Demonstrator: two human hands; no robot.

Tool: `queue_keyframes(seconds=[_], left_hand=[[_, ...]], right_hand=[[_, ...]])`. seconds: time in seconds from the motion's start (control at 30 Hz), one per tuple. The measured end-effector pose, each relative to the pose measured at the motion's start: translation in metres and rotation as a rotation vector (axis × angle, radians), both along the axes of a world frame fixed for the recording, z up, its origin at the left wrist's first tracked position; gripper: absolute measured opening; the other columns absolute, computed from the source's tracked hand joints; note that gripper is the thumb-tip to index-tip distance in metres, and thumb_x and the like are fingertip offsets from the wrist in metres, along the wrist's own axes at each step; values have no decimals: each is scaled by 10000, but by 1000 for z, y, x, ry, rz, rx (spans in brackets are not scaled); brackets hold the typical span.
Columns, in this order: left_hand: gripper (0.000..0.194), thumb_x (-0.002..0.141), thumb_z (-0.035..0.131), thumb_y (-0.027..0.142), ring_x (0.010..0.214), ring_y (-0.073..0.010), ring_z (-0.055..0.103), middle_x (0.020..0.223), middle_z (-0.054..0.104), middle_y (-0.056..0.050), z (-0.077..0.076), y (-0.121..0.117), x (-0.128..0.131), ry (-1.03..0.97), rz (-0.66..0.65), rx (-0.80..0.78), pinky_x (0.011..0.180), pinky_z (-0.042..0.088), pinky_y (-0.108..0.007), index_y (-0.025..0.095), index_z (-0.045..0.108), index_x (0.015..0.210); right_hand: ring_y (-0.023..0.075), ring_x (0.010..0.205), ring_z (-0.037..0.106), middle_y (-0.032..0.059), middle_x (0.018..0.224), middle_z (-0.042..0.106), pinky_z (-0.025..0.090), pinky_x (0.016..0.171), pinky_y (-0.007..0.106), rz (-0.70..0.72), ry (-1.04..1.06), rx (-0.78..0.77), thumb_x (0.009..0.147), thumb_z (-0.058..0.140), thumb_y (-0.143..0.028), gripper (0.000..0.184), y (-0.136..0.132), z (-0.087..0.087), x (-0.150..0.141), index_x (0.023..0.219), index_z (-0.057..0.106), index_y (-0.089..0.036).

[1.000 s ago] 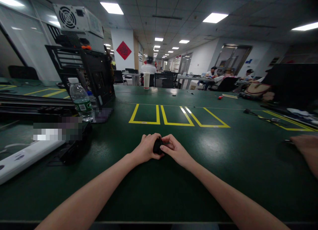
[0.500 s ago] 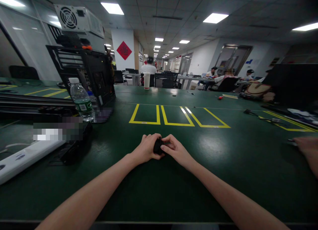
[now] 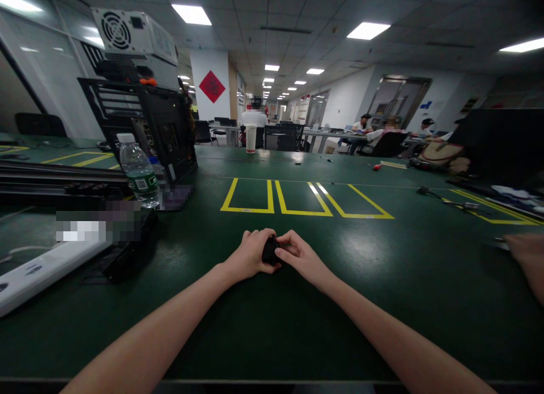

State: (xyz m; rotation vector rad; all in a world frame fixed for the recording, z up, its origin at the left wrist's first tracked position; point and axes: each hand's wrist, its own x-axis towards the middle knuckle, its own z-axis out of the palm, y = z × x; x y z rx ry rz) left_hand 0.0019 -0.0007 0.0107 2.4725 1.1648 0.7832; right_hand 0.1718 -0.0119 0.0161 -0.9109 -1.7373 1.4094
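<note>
A small black object (image 3: 269, 250) is held between my two hands, low over the green table (image 3: 272, 326); its kind is too dark and too covered to make out. Around its left side curl the fingers and thumb of my left hand (image 3: 251, 252). My right hand (image 3: 300, 257) pinches the right side of it with thumb and fingertips. Both forearms reach in from the bottom edge. Just beyond the hands, yellow tape outlines (image 3: 304, 212) mark the tabletop.
On the left stand a water bottle (image 3: 138, 173), an open black computer case (image 3: 165, 127) with a power supply (image 3: 134, 34) on top, and a white power strip (image 3: 51, 269). A paper cup (image 3: 251, 139) stands at the far edge. Another person's hand (image 3: 527, 258) is at the right.
</note>
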Motion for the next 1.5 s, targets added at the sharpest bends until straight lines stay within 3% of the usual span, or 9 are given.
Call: queue_keyframes(seconds=[0.2, 0.4, 0.57, 0.77, 1.0, 1.17, 1.33, 1.5], left_hand=[[540, 598, 646, 336, 872, -216, 489, 981, 516, -39, 0, 0, 0, 10, -1, 17, 765, 312, -338, 202, 379, 1048], [549, 569, 663, 312, 850, -215, 494, 954, 526, -33, -2, 1, 1, 20, 28, 22, 757, 306, -334, 197, 390, 1030], [531, 586, 649, 344, 858, -221, 494, 954, 529, -37, 0, 0, 2, 12, 12, 11, 758, 305, -335, 200, 394, 1029], [530, 603, 640, 346, 859, -213, 491, 968, 521, -36, 0, 0, 0, 3, -4, 15, 760, 310, -334, 205, 383, 1044], [539, 588, 650, 321, 851, -209, 487, 976, 515, -36, -3, 2, 0, -4, -7, 34, 753, 311, -332, 201, 383, 1039], [523, 603, 641, 344, 845, -205, 485, 959, 515, -32, -1, 0, -1, -6, -7, 20, 757, 314, -330, 202, 385, 1037], [547, 591, 651, 346, 857, -208, 485, 970, 514, -30, -2, 2, 0, 0, 2, 8, 752, 315, -325, 205, 379, 1045], [560, 561, 672, 299, 845, -208, 491, 954, 519, -29, -8, 5, 1, 1, 19, 46, 755, 306, -326, 197, 382, 1029]], right_hand=[[166, 931, 519, 26, 1004, 494, 448, 801, 354, -39, -37, -24, 746, 513, -286, 256, 3, -2, -1, 976, 432, -205], [159, 934, 520, 12, 968, 502, 425, 830, 354, 35, 31, -8, 698, 578, -273, 269, 3, -4, 0, 917, 436, -208], [161, 881, 537, 9, 953, 504, 456, 765, 353, 4, 6, -7, 725, 534, -324, 227, 4, -5, 0, 903, 447, -212], [170, 938, 513, 29, 1004, 498, 435, 812, 361, -40, -19, -22, 722, 542, -304, 285, 7, -9, 1, 972, 440, -211], [168, 940, 524, 10, 985, 504, 428, 832, 366, 39, 22, -19, 694, 584, -265, 280, 2, -1, 2, 925, 434, -216], [171, 917, 531, 16, 968, 506, 441, 799, 368, -10, -7, -14, 737, 524, -311, 207, 1, 1, 0, 903, 449, -214], [175, 952, 512, 26, 980, 510, 419, 830, 371, -52, -20, -22, 727, 536, -305, 259, 7, -8, -1, 948, 448, -203], [170, 937, 525, 14, 956, 510, 421, 833, 366, 34, 51, -22, 685, 591, -250, 271, 5, -7, 1, 906, 441, -200]])
